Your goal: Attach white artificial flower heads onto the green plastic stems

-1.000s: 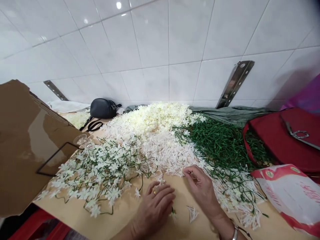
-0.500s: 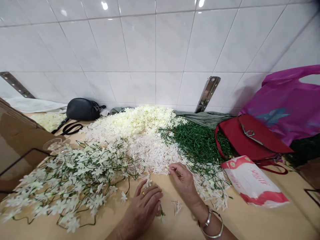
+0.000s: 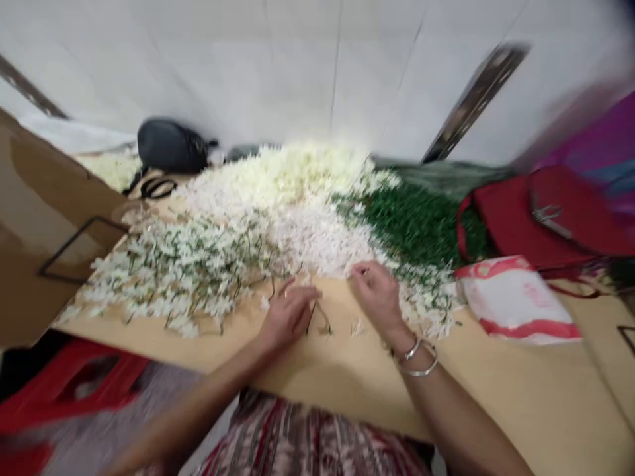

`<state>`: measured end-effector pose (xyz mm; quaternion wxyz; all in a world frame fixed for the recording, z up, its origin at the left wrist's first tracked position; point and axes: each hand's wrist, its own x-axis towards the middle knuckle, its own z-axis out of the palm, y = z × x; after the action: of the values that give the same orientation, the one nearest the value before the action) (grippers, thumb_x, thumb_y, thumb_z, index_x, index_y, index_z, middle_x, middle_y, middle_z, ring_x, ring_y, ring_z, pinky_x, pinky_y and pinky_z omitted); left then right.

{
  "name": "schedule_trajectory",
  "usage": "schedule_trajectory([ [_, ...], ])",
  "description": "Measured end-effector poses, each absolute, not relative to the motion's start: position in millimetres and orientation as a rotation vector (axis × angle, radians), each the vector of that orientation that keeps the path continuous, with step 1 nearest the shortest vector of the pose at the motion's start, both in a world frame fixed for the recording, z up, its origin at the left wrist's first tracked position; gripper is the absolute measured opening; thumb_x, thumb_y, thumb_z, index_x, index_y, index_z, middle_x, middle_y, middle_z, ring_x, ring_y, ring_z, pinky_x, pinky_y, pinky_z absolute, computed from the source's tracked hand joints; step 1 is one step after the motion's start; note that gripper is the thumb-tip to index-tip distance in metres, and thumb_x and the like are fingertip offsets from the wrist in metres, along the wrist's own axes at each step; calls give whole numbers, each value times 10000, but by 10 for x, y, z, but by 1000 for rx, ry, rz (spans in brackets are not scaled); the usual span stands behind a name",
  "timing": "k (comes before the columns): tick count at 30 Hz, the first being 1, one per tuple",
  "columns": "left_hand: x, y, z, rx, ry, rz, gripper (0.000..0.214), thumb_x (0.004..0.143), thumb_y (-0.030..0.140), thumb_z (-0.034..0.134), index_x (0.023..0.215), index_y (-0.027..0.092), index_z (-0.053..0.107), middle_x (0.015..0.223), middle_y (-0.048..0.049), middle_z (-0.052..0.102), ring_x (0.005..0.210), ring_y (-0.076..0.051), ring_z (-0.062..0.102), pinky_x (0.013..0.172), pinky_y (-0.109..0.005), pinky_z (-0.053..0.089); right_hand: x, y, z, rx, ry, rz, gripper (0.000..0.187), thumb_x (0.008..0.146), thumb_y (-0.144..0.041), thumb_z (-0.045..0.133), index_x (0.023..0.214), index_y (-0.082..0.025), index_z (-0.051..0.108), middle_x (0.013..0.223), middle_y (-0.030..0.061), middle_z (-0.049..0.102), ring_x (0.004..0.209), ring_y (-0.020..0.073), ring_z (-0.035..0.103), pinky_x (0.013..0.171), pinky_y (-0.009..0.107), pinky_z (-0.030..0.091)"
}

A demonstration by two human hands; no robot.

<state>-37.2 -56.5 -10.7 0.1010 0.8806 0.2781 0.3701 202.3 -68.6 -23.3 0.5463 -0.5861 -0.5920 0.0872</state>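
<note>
My left hand rests low over the tabletop with its fingers curled together, and a thin green stem hangs out from under them. Another short green stem is just beside those fingers. At the near edge of the heap of small white sticks, my right hand is closed in a pinch; blur hides what is in the fingertips. Several loose white sticks lie between the hands. To the left spreads a pile of white artificial flowers on green stems.
Pale yellow blossoms are heaped at the back, next to green stems. A red handbag and a red-and-white packet are on the right. A black bag lies back left, near a cardboard box. A red stool stands below.
The view has tilted down and turned, so the table appears higher and my lap and a red stool show. Both hands stay near the same spots on the table.
</note>
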Motion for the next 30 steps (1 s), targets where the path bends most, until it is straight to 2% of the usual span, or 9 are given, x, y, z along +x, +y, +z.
schedule_trajectory([
  [3, -452, -513, -76, 2500, 894, 1065, 289, 1008, 55, 483, 1161, 203, 678, 1136, -85, 813, 1122, -190, 771, 1011, -358, 594, 2092, -729, -223, -1435, -1350, 258, 84, 944, -296, 683, 901, -232, 716, 864, 35, 744, 839, 215, 690, 823, 372, 553],
  [6, -552, -497, -12, 2606, 756, 866, 213, 1050, 97, 518, 1121, 193, 696, 1176, -84, 810, 1114, -189, 769, 953, -325, 590, 2103, -729, -198, -1431, -1339, 270, 77, 914, -291, 715, 869, -231, 705, 815, 11, 714, 790, 200, 671, 797, 361, 537],
  [9, -590, -536, 65, 2724, 626, 680, 201, 1087, 163, 512, 1150, 190, 701, 1213, -80, 808, 1117, -197, 765, 976, -351, 570, 2082, -742, -170, -1401, -1368, 210, 57, 914, -250, 711, 861, -237, 694, 786, -3, 697, 753, 189, 660, 758, 344, 527],
  [12, -535, -558, 106, 2750, 574, 582, 213, 1099, 225, 534, 1238, 193, 692, 1269, -78, 797, 1202, -203, 736, 1037, -366, 539, 2073, -758, -160, -1395, -1375, 165, 54, 932, -259, 713, 885, -237, 699, 798, 0, 702, 758, 188, 665, 753, 343, 531],
  [16, -473, -504, 173, 2773, 531, 531, 294, 1094, 141, 481, 1311, 176, 676, 1330, -90, 772, 1265, -212, 695, 1080, -382, 502, 2080, -779, -138, -1427, -1354, 177, 68, 953, -296, 711, 910, -245, 703, 832, 10, 713, 786, 206, 676, 773, 370, 538],
  [18, -512, -460, 211, 2789, 504, 478, 303, 1087, 116, 465, 1262, 180, 703, 1345, -92, 761, 1266, -227, 681, 1071, -389, 502, 2078, -786, -124, -1426, -1353, 168, 64, 953, -296, 716, 909, -252, 703, 835, 14, 717, 798, 214, 683, 779, 378, 540],
  [24, -658, -356, 143, 2790, 353, 234, 205, 1088, 209, 562, 1157, 239, 753, 1415, -63, 734, 1399, -256, 599, 1117, -428, 450, 2065, -776, -120, -1443, -1399, 146, 109, 946, -316, 708, 879, -230, 712, 801, 5, 731, 770, 191, 694, 742, 354, 550],
  [27, -592, -346, 51, 2713, 340, 295, 181, 1093, 227, 563, 1075, 234, 743, 1366, -46, 761, 1394, -242, 610, 1172, -435, 422, 2070, -781, -107, -1459, -1359, 170, 127, 944, -333, 711, 883, -222, 718, 816, 6, 735, 781, 187, 691, 762, 361, 551],
  [30, -461, -391, 28, 2515, 345, 508, 156, 1102, 250, 549, 1091, 218, 700, 1248, -58, 796, 1346, -220, 653, 1211, -438, 434, 2078, -797, -78, -1460, -1271, 222, 125, 930, -342, 735, 896, -222, 722, 833, 12, 735, 789, 193, 684, 780, 383, 546],
])
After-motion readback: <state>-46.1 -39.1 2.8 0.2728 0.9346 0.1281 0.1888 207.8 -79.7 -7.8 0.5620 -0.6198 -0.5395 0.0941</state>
